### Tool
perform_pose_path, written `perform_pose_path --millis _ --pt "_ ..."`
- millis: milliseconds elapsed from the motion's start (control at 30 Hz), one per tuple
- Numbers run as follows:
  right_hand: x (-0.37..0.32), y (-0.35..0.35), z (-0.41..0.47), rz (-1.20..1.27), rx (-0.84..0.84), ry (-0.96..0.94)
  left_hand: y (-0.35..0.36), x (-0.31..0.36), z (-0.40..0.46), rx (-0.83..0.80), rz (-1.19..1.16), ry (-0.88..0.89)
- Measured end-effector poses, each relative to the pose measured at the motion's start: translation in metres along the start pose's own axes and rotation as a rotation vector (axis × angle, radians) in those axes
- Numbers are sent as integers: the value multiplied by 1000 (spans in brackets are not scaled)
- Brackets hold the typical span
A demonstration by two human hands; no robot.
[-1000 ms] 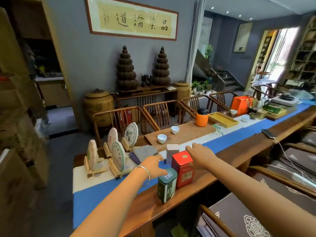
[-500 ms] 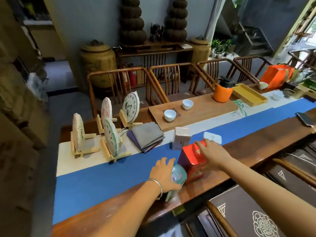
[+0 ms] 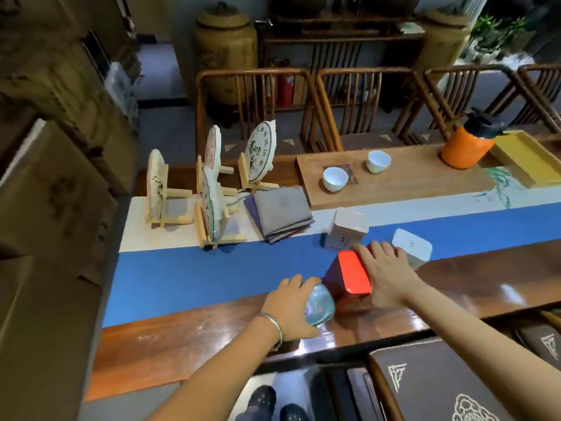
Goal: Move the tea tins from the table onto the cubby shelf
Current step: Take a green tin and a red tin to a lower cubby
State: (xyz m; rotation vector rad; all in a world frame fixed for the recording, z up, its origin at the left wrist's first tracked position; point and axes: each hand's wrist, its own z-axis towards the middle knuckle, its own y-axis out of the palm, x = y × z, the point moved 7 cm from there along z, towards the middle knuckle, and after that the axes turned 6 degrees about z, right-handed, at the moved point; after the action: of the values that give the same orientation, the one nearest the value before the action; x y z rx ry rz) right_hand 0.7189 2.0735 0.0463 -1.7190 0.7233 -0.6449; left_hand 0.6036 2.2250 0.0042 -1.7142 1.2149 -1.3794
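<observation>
Long wooden desk (image 3: 212, 338), blue runner. Since a second ago both hands have closed in: left hand (image 3: 293, 308) now grips green tin (image 3: 320, 305) at 6 o'clock, right hand (image 3: 387, 268) curls round red tin (image 3: 353, 271). Both tins on desk; lift looks next.

left hand (image 3: 293, 308) now wrapped on green tin (image 3: 320, 303); right hand (image 3: 387, 275) settled against red tin (image 3: 353, 273).

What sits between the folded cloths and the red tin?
Head view: only bare blue runner lies between the folded cloths and the red tin; the white tin stands just right.
</observation>
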Motion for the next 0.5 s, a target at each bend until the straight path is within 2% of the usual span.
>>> perform_pose_path --millis 200,500 --pt "1 0 -2 66 48 -17 1 -5 -3 71 -60 -86" --pt "3 1 -7 234 58 -160 9 -12 -41 303 -351 -296"
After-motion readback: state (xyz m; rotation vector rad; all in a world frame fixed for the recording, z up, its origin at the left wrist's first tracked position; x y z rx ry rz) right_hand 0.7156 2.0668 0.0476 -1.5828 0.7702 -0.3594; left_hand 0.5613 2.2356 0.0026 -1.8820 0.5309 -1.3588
